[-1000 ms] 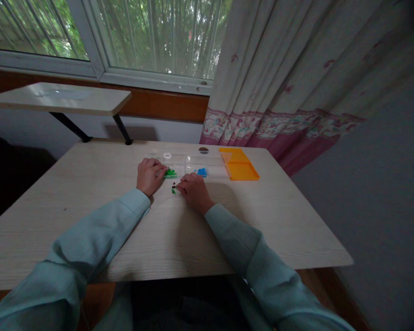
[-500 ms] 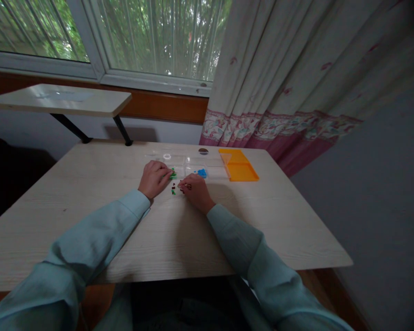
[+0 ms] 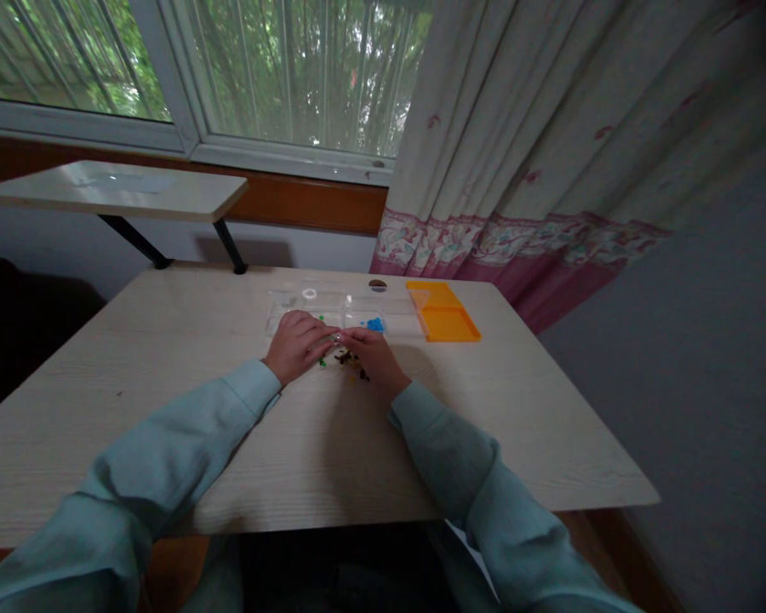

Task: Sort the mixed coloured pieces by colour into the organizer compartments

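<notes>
Several items, listed from largest to smallest, each placed against the clear compartment box [image 3: 281, 305] as landmark. Behind the box and to its left is the window [image 3: 294, 77]. Behind it and to its right hangs the patterned curtain [image 3: 549, 128] with a pink hem. Under the box is the pale wooden table [image 3: 166, 400], which bears it near the far edge. Behind and left of the box stands a small side table [image 3: 115, 183] on dark legs. Just right of the box, touching or nearly so, lies the orange tray [image 3: 447, 317]. On the near side of the box, my left hand [image 3: 297, 345] and my right hand [image 3: 375, 359], in pale blue sleeves, lie knuckles up on the table. Both are curled narrow and their fingertips meet at the box's near edge; I cannot tell whether a piece is pinched between them. Inside the box are a blue heap [image 3: 375, 324] in a right-hand compartment and a white ring [image 3: 309, 294] in a far left one. At the box's far edge sits a dark round spot [image 3: 377, 285]. On my side of the box, by my right fingers, loose dark pieces [image 3: 351, 361] and one green piece [image 3: 322, 363] lie on the bare table.
</notes>
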Motion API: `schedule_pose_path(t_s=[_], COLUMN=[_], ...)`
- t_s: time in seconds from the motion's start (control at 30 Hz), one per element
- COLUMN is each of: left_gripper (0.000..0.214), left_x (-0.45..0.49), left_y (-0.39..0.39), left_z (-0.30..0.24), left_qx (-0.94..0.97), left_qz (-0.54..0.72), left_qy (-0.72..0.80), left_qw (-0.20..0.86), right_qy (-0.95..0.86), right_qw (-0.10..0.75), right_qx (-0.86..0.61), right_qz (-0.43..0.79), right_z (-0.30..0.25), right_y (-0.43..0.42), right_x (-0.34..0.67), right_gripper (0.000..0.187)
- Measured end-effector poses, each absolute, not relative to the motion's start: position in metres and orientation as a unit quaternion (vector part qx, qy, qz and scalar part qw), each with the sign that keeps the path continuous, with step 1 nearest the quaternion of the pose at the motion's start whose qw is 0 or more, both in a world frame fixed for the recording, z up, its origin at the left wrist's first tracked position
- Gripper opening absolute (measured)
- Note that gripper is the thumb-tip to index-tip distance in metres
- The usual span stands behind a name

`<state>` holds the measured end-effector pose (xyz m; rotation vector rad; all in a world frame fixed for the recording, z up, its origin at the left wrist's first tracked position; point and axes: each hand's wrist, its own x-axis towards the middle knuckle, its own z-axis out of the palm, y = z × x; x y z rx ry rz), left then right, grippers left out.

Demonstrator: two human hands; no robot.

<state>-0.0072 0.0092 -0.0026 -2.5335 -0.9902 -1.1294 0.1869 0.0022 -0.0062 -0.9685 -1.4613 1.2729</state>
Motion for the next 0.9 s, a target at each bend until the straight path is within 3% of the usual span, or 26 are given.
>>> schedule_pose_path(t_s=[0.37,0.53,0.67,0.8,0.9], left_gripper=[0.022,0.022,0.025,0.026,0.026], left_x=[-0.011,-0.013,-0.017,-0.02,-0.02], left_y=[0.01,0.014,0.02,0.024,0.026], left_z=[-0.003,-0.004,-0.005,-0.007,-0.008], left_qx=[-0.849,-0.841,-0.805,-0.775,-0.774], left_qz=[-0.385,-0.383,-0.41,-0.436,-0.436], left_qy=[-0.343,-0.373,-0.425,-0.457,-0.46], left_qw=[0.113,0.087,0.05,0.026,0.02], right_qy=[-0.615,-0.736,-0.846,-0.902,-0.906], right_qw=[0.459,0.435,0.347,0.259,0.232], right_qx=[-0.391,-0.416,-0.374,-0.338,-0.353], right_qz=[0.509,0.309,0.153,0.067,0.037], right_z=[-0.007,-0.007,-0.01,-0.011,-0.007], right_y=[0.004,0.005,-0.001,-0.01,-0.013], right_x=[0.19,0.194,0.191,0.182,0.179], right_gripper=[0.027,0.023,0.013,0.021,0.014])
